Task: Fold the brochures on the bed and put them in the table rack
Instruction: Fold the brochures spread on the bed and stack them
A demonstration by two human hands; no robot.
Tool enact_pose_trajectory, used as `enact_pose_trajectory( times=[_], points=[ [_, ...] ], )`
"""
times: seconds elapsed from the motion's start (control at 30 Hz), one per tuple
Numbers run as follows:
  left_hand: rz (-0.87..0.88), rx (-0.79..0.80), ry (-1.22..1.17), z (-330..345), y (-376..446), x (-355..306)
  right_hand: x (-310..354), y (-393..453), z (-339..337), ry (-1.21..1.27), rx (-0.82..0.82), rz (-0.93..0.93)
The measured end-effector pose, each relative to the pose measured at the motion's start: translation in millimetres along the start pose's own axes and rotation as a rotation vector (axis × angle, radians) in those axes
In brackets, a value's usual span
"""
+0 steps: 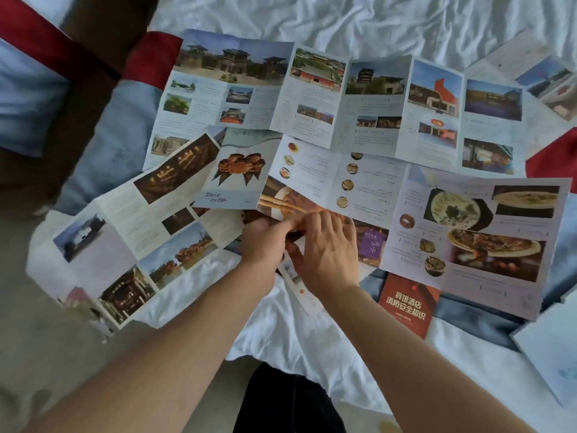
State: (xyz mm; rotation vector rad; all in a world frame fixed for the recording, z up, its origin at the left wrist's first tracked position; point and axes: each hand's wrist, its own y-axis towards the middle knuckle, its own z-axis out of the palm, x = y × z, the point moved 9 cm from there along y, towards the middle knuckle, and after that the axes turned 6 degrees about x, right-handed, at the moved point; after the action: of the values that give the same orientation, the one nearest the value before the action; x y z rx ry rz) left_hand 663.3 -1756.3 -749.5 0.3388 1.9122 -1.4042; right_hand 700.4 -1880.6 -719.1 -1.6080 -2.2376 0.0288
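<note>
Several unfolded brochures lie spread over the white bed (312, 332). A food brochure (368, 189) with a crab picture and dish photos runs across the middle. A temple brochure (337, 98) lies behind it, and a scenery brochure (125, 245) sits at the left. My left hand (262, 242) and my right hand (324, 251) meet at the near edge of the food brochure, fingers pinching its lower fold. A small folded orange brochure (406, 304) lies to the right of my right wrist. No rack is in view.
More brochures lie at the far right (549, 85) and the near right (552, 348). A red and blue bed runner (118, 132) crosses under the papers. Brown furniture (103, 29) stands at the upper left. Floor shows at the lower left.
</note>
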Motion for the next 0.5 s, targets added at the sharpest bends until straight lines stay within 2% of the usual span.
enact_pose_trajectory(
  times=[0.07,0.13,0.23,0.37,0.43,0.5],
  points=[
    [0.073,0.024,0.013,-4.0,-0.2,-5.5,-0.7,8.2,2.0,0.055,-0.002,0.035],
    [0.206,-0.095,0.086,-24.8,-2.0,-15.4,-5.4,11.0,0.5,0.121,-0.022,0.068],
    [0.524,-0.295,0.304,-55.9,-13.9,-43.2,-9.9,7.5,0.0,0.191,-0.039,0.094],
    [0.882,-0.307,0.714,-57.9,-21.5,-66.9,-14.8,0.0,6.7,0.223,-0.028,0.118],
    [0.952,-0.292,0.774,-62.3,-20.7,-73.3,-18.4,-1.8,10.9,0.212,-0.014,0.136],
    [0.945,-0.313,0.803,-72.0,-18.2,-75.0,-19.9,-4.1,12.9,0.212,-0.006,0.152]
  ],
)
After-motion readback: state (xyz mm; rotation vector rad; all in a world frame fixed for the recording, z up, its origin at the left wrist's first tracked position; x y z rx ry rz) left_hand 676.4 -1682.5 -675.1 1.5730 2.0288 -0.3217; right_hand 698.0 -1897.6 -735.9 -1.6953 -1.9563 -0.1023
